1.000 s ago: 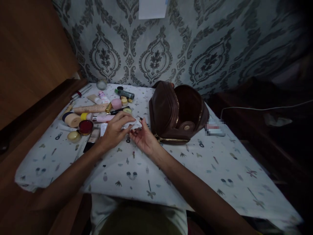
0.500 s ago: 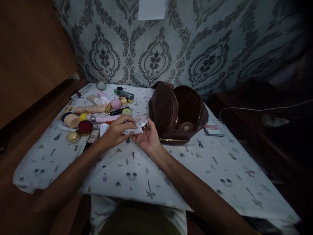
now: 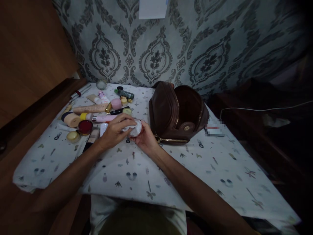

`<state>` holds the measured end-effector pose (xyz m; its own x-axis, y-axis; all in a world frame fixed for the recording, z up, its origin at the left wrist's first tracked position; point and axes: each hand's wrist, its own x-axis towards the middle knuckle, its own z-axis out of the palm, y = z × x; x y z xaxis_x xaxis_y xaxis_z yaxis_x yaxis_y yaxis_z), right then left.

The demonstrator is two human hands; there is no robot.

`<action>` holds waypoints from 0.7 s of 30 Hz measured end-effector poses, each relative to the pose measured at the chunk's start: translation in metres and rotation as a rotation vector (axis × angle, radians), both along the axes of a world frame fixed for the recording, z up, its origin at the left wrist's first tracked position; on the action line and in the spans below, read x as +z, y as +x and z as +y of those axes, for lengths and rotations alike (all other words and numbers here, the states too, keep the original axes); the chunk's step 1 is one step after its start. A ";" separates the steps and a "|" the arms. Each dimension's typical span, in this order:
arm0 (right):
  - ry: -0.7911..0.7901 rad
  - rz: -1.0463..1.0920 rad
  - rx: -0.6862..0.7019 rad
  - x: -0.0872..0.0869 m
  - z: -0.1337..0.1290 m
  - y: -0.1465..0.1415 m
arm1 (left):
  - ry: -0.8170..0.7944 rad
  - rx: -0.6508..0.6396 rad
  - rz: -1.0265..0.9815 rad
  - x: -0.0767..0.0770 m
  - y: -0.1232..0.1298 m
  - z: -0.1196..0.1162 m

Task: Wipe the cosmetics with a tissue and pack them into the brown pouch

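Observation:
My left hand (image 3: 115,131) is closed on a crumpled white wipe (image 3: 132,128) and presses it against a small round clear-lidded container (image 3: 139,125). Fingers of my right hand (image 3: 147,139) are wrapped round that container from the right side. Much of the container is hidden by the wipe and fingers; its contents cannot be made out. Both hands are above the table, just left of an unzipped brown cosmetic bag (image 3: 162,109). Beside my left hand lie a pink tube (image 3: 104,118) and a white item (image 3: 103,128).
Several cosmetics lie on the left of the patterned tablecloth (image 3: 151,176), among them a dark red round compact (image 3: 85,126), a beige bottle (image 3: 70,119), a pink jar (image 3: 116,103) and a green-capped bottle (image 3: 124,94). A blurred-out packet (image 3: 215,128) sits right of the bag, near a white cable (image 3: 256,109).
The round container has tilted in my right hand and the wipe now covers more of it. My right hand's fingers have drawn in slightly to the left.

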<state>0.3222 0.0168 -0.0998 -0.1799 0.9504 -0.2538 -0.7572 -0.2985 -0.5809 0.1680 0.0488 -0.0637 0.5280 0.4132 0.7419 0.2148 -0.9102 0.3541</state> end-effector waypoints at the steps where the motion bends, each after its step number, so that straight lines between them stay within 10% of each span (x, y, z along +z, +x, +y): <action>1: 0.007 -0.017 0.008 -0.001 0.000 -0.001 | -0.007 0.023 -0.012 0.001 0.000 0.000; 21: 0.222 0.024 -0.169 0.008 0.000 0.005 | -0.530 0.224 -0.080 0.002 0.001 0.007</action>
